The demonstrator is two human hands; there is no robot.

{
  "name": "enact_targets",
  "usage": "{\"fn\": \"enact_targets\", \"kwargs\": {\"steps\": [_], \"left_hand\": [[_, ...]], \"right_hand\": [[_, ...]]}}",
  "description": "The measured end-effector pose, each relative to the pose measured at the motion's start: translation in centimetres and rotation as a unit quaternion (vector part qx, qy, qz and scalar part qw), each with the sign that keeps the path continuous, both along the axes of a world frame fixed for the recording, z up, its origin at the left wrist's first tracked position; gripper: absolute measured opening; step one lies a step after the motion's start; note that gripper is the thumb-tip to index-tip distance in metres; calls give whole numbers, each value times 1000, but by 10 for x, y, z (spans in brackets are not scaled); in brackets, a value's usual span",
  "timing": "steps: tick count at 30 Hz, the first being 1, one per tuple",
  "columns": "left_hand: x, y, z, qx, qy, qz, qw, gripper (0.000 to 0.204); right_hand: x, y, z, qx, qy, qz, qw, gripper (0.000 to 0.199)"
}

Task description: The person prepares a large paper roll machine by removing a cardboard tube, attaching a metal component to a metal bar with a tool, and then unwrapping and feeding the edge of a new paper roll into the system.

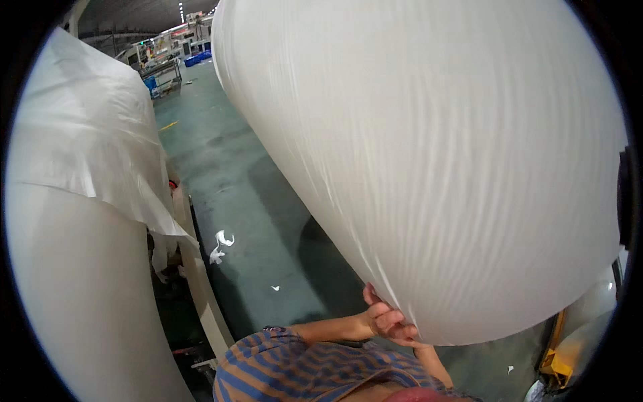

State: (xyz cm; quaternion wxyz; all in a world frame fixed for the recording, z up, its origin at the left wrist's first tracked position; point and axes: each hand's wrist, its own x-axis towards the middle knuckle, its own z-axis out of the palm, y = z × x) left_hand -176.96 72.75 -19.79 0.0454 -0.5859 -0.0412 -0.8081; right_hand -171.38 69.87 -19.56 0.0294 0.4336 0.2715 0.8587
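Note:
A huge roll of thin white sheet material (429, 154) fills the right side of the head view, its surface finely wrinkled. At its lower left edge, my left hand (387, 320) has its fingers bent closed on the edge of the white sheet. A crease in the sheet runs down to these fingers. My right forearm (434, 365) rises to the same corner of the roll, just beside my left hand. The roll's edge and my left hand hide most of my right hand, so its fingers cannot be made out.
Another large white roll (80, 268) stands on the left, partly draped with a loose white sheet (94, 127). A pale frame beam (204, 301) runs beside it. White scraps (221, 244) lie on the green floor (268, 221). A yellow machine part (556, 365) is at lower right.

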Motion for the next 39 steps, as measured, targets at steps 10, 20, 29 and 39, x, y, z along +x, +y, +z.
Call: {"fn": "enact_targets", "kwargs": {"steps": [10, 20, 29, 39], "left_hand": [[46, 20, 30, -11, 51, -51, 997, 69], [109, 26, 74, -28, 86, -97, 991, 79], [145, 35, 131, -23, 113, -102, 988, 94], [191, 43, 209, 31, 115, -192, 974, 77]], "right_hand": [[13, 33, 35, 50, 138, -51, 988, 66], [87, 24, 41, -1, 337, 225, 914, 65], [164, -1, 32, 59, 536, 570, 620, 63], [216, -19, 98, 56, 560, 492, 664, 63]]}}
